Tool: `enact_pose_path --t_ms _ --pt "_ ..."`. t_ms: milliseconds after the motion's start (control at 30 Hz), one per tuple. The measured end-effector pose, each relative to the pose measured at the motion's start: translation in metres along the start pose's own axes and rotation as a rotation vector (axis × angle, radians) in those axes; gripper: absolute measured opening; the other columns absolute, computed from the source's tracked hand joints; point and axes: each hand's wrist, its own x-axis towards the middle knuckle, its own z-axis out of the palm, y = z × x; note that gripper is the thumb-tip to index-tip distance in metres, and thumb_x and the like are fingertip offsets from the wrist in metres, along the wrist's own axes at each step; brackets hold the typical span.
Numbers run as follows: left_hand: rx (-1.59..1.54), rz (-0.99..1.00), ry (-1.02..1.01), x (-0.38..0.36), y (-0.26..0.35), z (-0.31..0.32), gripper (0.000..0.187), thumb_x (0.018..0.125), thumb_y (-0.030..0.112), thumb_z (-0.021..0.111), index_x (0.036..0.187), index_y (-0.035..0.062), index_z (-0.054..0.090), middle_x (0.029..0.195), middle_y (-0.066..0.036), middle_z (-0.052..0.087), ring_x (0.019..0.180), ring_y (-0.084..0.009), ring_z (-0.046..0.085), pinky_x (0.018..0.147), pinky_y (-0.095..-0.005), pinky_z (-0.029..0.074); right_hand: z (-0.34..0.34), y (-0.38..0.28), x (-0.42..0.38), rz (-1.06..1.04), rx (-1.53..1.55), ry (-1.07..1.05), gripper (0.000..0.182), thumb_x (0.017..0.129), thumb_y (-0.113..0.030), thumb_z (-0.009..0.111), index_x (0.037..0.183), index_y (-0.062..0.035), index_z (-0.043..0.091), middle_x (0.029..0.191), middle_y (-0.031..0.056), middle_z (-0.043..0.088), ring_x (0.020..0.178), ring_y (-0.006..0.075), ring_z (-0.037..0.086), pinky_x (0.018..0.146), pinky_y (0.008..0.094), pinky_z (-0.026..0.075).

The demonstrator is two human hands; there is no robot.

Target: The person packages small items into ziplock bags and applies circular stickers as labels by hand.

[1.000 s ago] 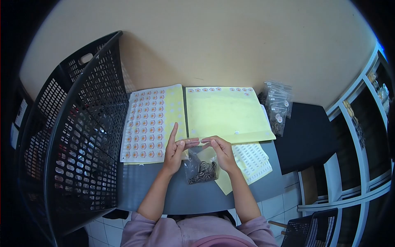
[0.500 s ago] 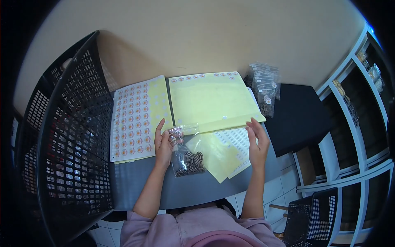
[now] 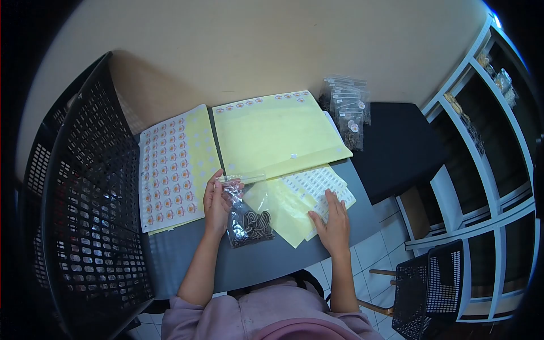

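My left hand (image 3: pixel 215 205) grips a clear plastic bag (image 3: pixel 240 211) by its upper left side, thumb in front and some fingers behind it. Dark, striped coiled pieces (image 3: pixel 258 225) lie in the bottom of the bag; their kind is not clear. To the right, my right hand (image 3: pixel 334 222) holds nothing, its fingers stretched and the thumb apart. Its fingertips are right at a sheet of small printed labels (image 3: pixel 315 187). Part of a yellow backing sheet (image 3: pixel 288 211) lies between the bag and that hand.
A sheet of round stickers (image 3: pixel 170 175) lies left, beside a large yellow sheet (image 3: pixel 277 130). Filled clear packets (image 3: pixel 350 113) are stacked at the back right, by a black surface (image 3: pixel 396 147). A tall black basket (image 3: pixel 96 187) borders the left; white shelves (image 3: pixel 481 107) stand right.
My right hand has come down and left, from above the table's right side to the label sheet. My left hand still holds the bag. The whole view has shifted slightly.
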Motion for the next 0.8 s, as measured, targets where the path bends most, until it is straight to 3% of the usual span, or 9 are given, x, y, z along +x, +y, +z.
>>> enact_pose_path --t_ms 167,333,800 --pt "-0.009 0.0 -0.004 -0.001 0.0 -0.001 0.033 0.093 0.022 0.031 0.121 0.005 0.035 0.098 -0.016 0.056 0.087 -0.0195 0.058 0.072 -0.0296 0.048 0.003 -0.001 0.0 0.021 0.017 0.018 0.05 0.075 -0.021 0.061 0.115 0.0021 0.044 0.119 0.0181 0.047 0.114 0.03 0.041 0.099 0.0418 0.025" --pt "-0.016 -0.01 -0.011 -0.002 0.0 -0.001 0.033 0.093 0.021 0.032 0.121 0.0044 0.035 0.097 -0.016 0.057 0.086 -0.0201 0.059 0.071 -0.0291 0.049 0.009 0.0 0.0 0.05 0.087 0.073 0.028 0.074 -0.015 0.06 0.099 -0.0035 0.053 0.115 0.0161 0.051 0.11 0.0315 0.046 0.099 0.0441 0.025" --pt "-0.053 -0.048 -0.021 -0.006 0.003 0.008 0.033 0.091 0.018 0.033 0.121 0.0031 0.035 0.102 -0.016 0.055 0.091 -0.0215 0.057 0.075 -0.0312 0.047 0.011 -0.004 0.002 -0.017 0.014 0.135 0.013 0.077 -0.009 0.055 0.088 -0.0047 0.052 0.105 0.0139 0.055 0.106 0.0374 0.047 0.094 0.0519 0.028"
